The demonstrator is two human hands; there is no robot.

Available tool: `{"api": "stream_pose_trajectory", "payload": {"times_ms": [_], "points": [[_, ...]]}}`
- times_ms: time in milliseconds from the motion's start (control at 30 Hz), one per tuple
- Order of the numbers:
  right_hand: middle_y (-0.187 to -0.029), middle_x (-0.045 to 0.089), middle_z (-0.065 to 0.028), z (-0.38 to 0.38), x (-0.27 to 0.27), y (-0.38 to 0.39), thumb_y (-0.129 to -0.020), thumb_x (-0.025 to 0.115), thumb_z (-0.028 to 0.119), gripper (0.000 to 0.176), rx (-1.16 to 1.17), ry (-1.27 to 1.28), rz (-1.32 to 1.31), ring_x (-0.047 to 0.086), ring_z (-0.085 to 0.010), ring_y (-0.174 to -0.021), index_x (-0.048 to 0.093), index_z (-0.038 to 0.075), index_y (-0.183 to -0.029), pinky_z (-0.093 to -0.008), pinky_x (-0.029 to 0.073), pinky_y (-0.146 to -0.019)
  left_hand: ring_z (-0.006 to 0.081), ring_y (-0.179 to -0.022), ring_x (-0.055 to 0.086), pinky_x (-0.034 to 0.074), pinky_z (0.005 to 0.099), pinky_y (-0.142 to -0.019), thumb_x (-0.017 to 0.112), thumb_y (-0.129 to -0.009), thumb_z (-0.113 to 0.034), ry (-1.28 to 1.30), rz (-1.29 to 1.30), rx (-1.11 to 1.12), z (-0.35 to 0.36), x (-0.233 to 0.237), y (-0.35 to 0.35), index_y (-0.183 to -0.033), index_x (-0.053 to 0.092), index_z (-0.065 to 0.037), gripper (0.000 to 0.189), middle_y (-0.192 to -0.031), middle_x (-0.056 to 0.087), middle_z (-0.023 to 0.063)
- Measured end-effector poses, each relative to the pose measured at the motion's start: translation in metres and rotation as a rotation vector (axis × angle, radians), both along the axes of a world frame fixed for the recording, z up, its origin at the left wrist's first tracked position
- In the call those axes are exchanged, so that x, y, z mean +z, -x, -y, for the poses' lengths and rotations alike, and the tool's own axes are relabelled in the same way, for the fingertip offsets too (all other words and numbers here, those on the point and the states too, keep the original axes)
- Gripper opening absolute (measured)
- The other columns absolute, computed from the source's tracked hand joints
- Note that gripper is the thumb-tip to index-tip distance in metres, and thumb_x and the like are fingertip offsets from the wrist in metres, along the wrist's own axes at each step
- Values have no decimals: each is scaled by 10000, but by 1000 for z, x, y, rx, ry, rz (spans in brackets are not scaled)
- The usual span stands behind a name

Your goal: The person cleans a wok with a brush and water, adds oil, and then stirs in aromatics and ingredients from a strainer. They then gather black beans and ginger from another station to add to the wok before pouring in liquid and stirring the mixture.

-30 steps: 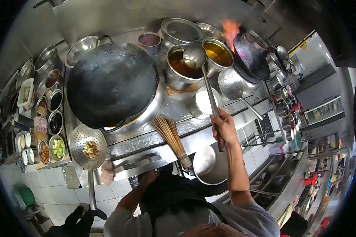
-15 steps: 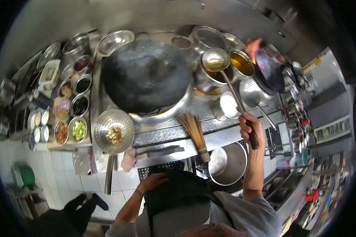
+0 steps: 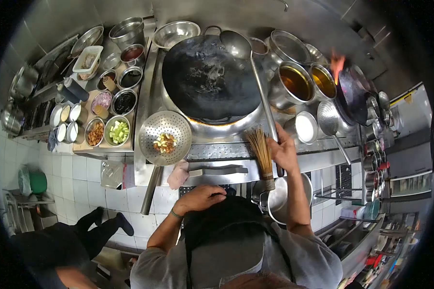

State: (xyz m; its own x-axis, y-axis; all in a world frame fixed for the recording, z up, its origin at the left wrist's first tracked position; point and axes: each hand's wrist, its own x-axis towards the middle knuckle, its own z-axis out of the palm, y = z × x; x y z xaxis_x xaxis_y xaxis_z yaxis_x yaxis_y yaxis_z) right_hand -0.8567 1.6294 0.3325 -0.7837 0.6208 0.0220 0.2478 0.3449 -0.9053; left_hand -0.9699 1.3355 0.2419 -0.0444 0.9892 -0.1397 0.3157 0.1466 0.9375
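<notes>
My right hand [image 3: 284, 153] is wrapped around the long handle of a ladle [image 3: 237, 45]. The ladle's bowl is over the far right part of a large black wok [image 3: 178, 82], and no oil shows in it. A pale, shiny patch marks the wok's dark surface. In front of my apron rests my left hand [image 3: 200, 198], fingers loosely stretched out, holding nothing. A perforated strainer [image 3: 152, 127] holding small browned and pale pieces lies left of the wok. Close beside my right hand is a bamboo brush [image 3: 261, 151].
Pots of oil [image 3: 294, 82] and a bowl of white powder or granules [image 3: 305, 127] stand at right. Flames [image 3: 337, 62] rise by another wok. Ingredient bowls with chopped green pieces [image 3: 117, 131] fill the left counter. Another person's dark-clothed legs [image 3: 91, 226] are at lower left.
The ladle, which held oil above the oil pot, has moved left over the wok. My right hand has come left with it. The camera view has shifted, and my left hand's fingers now show more.
</notes>
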Motion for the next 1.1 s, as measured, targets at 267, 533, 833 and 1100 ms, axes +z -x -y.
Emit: {"api": "stream_pose_trajectory", "payload": {"times_ms": [267,533,833,1100], "points": [[-1404,548,-256,26,-122,-6,-872,665,-9,583,-59,-537,-22,481,-381,-1367,527,93,-1429,-389,439,-1069,323,-1023,692,530,391,-882,632,-985,-241,-122,-82,131,1,42,20,-1164,664,-37,273,-1097,718,151],[-1315,628,-141,43,-137,-27,-916,651,-29,542,-126,66,-62,583,-165,-1161,490,-47,-1434,-275,447,-984,303,-805,693,530,392,-699,695,-934,-316,152,-280,840,93,35,96,-989,672,38,359,-887,697,210],[-1223,640,-104,63,-102,-35,-932,644,16,565,-272,556,175,598,-140,-1034,459,-30,-1464,-248,464,-903,141,-478,521,488,283,-427,602,-969,-176,214,1263,899,166,-70,42,-1069,535,-60,167,-739,548,41],[-1320,636,-164,47,-84,-72,-905,651,9,513,-128,140,-56,595,-185,-1171,535,-40,-1402,-284,440,-1003,141,-414,511,453,299,-360,601,-893,-90,111,663,1094,151,76,48,-1093,482,-42,238,-669,527,47]]}}
